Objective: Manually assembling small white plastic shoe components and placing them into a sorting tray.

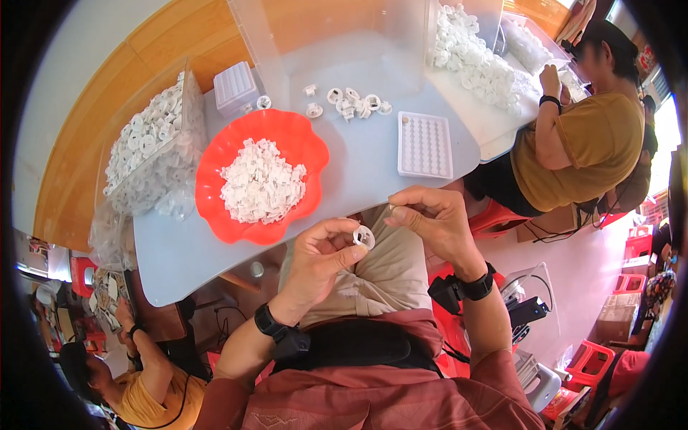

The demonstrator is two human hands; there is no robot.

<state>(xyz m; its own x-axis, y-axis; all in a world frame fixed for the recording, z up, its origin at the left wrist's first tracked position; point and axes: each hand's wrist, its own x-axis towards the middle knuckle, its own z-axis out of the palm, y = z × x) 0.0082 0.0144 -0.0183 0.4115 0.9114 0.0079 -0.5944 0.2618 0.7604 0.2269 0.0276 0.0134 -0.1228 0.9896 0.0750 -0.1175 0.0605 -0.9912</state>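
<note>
Between the thumb and fingers of my left hand is a round white plastic part with an opening in its middle. My right hand is pinched a little to the right of it, fingertips together on something too small to make out. The two hands are apart, above my lap and just off the table's near edge. Beyond my left hand stands a red scalloped bowl heaped with small white plastic pieces. A white tray with rows of small pockets lies beyond my right hand.
Several loose white round parts lie on the blue-grey table. A clear bin full of white parts stands left; a large clear box stands at the back. Co-workers sit at right and lower left.
</note>
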